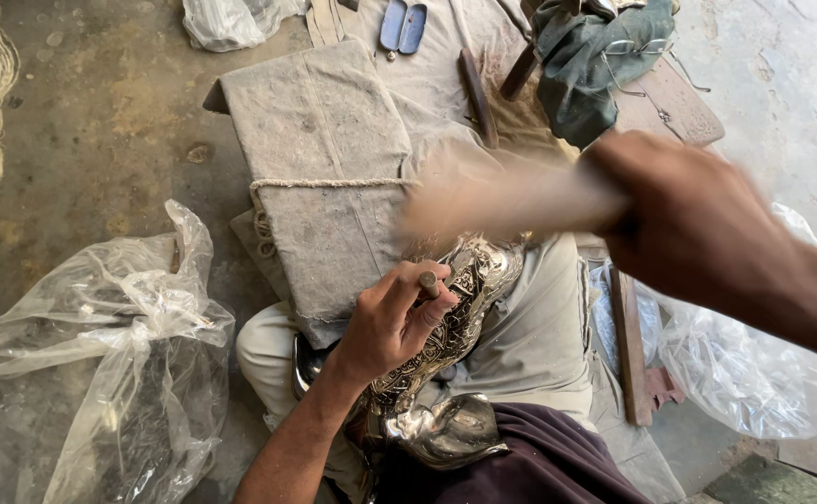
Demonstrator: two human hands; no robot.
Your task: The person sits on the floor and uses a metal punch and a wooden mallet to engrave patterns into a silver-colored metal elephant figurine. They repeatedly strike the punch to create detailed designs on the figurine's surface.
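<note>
From the head camera, my left hand (392,322) has its fingers clamped around a short metal punch (428,283), its tip set on the engraved silver vessel (455,327) lying across my lap. My right hand (698,224) is closed around a blurred wooden mallet (502,196) above it. A clear plastic bag (100,355) lies to my left.

Open floor (100,121) upper left; plastic bags (100,364) crowd both sides, padded block (320,177) ahead, wooden slat (629,345) hems the right.
</note>
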